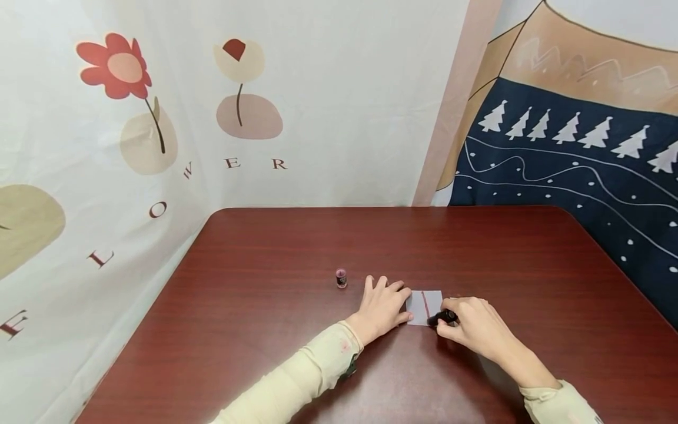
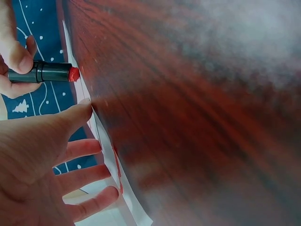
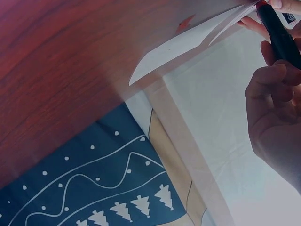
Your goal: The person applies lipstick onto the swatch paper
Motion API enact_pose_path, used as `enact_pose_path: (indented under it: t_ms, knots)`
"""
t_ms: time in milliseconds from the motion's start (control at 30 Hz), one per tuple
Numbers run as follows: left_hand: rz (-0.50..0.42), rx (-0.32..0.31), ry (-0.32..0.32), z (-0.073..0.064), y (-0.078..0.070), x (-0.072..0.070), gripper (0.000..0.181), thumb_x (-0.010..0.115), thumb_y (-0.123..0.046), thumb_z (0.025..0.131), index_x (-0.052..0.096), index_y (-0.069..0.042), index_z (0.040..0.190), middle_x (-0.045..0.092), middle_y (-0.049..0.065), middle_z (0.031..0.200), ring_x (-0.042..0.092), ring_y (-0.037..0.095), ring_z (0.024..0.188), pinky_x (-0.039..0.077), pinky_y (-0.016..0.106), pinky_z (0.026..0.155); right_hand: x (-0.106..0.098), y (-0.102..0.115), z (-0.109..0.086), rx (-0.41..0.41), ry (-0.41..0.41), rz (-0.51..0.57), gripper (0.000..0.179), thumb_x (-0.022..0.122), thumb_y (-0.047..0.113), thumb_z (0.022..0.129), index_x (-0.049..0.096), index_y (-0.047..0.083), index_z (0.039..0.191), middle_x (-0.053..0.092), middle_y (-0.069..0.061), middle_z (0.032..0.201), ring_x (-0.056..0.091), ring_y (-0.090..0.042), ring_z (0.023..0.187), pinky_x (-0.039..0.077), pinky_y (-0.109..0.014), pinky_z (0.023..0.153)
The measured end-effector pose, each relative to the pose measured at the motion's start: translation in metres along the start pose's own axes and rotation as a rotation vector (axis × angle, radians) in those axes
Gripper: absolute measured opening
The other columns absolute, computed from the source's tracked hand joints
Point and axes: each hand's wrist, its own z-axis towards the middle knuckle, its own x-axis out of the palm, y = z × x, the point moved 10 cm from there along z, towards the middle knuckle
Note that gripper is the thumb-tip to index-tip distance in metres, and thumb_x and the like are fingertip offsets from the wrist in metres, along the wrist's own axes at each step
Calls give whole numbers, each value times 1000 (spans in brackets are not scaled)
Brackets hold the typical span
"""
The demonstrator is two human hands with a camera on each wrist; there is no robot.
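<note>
My right hand (image 1: 477,327) grips a black lipstick (image 2: 49,72), its red tip at the lower edge of a small white sheet of paper (image 1: 415,309). A red streak (image 1: 426,303) runs down the sheet from its top edge. My left hand (image 1: 382,306) rests at the paper's left side, fingers spread, with the thumb (image 2: 77,113) touching the sheet. In the right wrist view the paper (image 3: 174,54) looks slightly raised at one edge, and the lipstick (image 3: 280,37) is held between thumb and fingers.
A small cylinder with a pinkish top and dark label (image 1: 341,278) stands on the reddish-brown table (image 1: 254,282), left of my left hand. Printed cloths (image 1: 344,106) hang behind and beside the table.
</note>
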Motion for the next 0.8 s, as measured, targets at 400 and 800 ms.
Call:
enact_pose_path:
  t_ms: [400,800]
  knots:
    - [1,2,-3,0,1,0,42,64,-53,79,63,-26,111,60,-5,119,49,19,92,28,40,76,0,0,0,-6,-5,5,16,68,13,62,54,21,65,32,19,54,27,3,46,25,-19,39]
    - [-16,-8,21,1,1,3,43,64,-52,80,62,-26,114,59,-4,121,48,20,95,28,41,78,-1,1,0,-3,-4,5,16,68,14,62,54,21,65,32,18,54,27,3,46,25,-19,39]
